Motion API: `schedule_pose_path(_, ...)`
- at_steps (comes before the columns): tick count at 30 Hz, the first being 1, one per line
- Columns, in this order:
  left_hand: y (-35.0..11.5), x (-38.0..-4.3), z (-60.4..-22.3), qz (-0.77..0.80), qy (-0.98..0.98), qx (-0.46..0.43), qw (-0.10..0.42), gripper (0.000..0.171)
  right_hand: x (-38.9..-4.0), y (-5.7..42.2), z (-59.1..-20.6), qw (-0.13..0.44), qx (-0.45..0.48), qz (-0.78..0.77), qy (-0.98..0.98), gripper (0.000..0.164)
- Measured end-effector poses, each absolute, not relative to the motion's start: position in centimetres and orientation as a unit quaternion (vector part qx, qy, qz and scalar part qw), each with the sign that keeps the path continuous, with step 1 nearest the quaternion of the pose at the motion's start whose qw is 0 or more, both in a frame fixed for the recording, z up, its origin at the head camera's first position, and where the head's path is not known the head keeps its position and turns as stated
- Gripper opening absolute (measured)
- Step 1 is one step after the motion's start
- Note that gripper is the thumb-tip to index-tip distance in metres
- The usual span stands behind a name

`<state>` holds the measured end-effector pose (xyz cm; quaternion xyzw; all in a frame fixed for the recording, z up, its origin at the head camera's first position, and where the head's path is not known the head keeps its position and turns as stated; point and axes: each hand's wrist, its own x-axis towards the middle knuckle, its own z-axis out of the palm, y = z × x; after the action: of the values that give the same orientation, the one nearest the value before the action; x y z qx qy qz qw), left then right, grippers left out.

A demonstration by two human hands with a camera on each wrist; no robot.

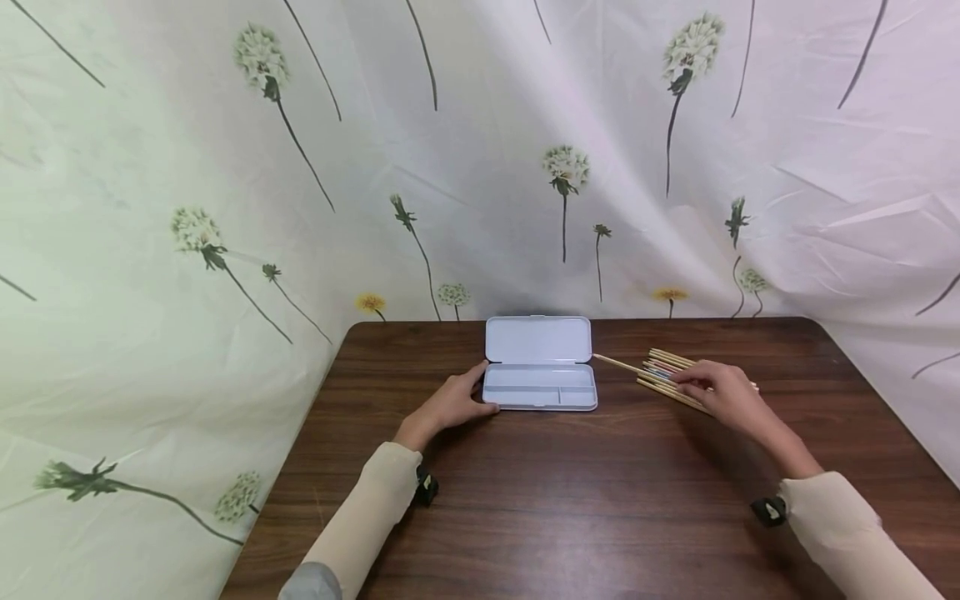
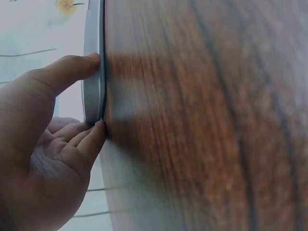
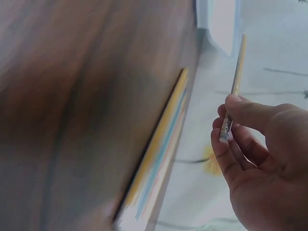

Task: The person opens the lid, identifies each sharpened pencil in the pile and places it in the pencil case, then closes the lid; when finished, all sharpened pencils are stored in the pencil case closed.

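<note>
A white pencil case (image 1: 521, 377) lies with its lid (image 1: 538, 339) raised, and its long inner compartments hold nothing. My left hand (image 1: 452, 402) grips the left end of the case, thumb at the near corner and fingers round the far side. In my right hand (image 1: 723, 396) a light wooden pencil (image 3: 238, 72) is pinched between thumb and fingertips. Its tip points left toward the case, above the other pencils (image 1: 667, 392). Those lie in a loose bunch under the right hand, several with yellowish barrels, and blue and red ones among them.
Both case and pencils sit near the far edge of a dark wood-grain table (image 1: 540, 500). Behind it hangs a white curtain (image 1: 480, 167) printed with dandelions. A small black device (image 1: 426, 487) is worn at the left wrist, another (image 1: 769, 511) at the right.
</note>
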<state>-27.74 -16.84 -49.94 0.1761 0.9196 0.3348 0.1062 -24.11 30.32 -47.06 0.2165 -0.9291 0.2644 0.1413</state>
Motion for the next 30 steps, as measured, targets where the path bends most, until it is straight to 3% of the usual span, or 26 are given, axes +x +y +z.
schedule_pose_path(14,-16.7,-27.9,-49.9,0.329,0.923,0.169,0.109,0.094,-28.2,24.3,-44.1,0.105,0.278,0.303,-0.905,0.016)
schedule_pose_path(30,-16.7,-27.8,-49.9,0.329,0.924,0.163,0.109,0.095,-31.3,19.3,-44.7,0.069,0.317,0.321,-0.89,0.015)
